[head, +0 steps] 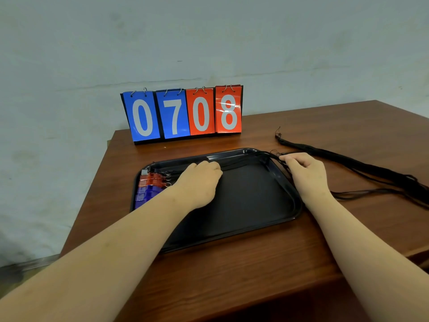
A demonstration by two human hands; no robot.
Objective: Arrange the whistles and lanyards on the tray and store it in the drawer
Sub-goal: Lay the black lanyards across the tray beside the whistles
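A black tray (pixel 260 205) lies on the brown table. Along its left end sit red whistles (pixel 152 178) and blue whistles (pixel 146 194) in a column, with a clear one (pixel 144 172) at the top. Black lanyards (pixel 241 162) run from the whistles along the tray's far side. My left hand (pixel 199 182) rests on these lanyards with its fingers curled down over them. My right hand (pixel 306 175) pinches the lanyards' ends at the tray's far right corner. A separate bundle of black lanyards (pixel 343 159) lies on the table to the right.
A flip scoreboard (pixel 183 112) reading 0708 stands at the table's back edge against the wall. The table's left edge (pixel 92 182) drops off close beside the tray. Bare wood lies in front of the tray.
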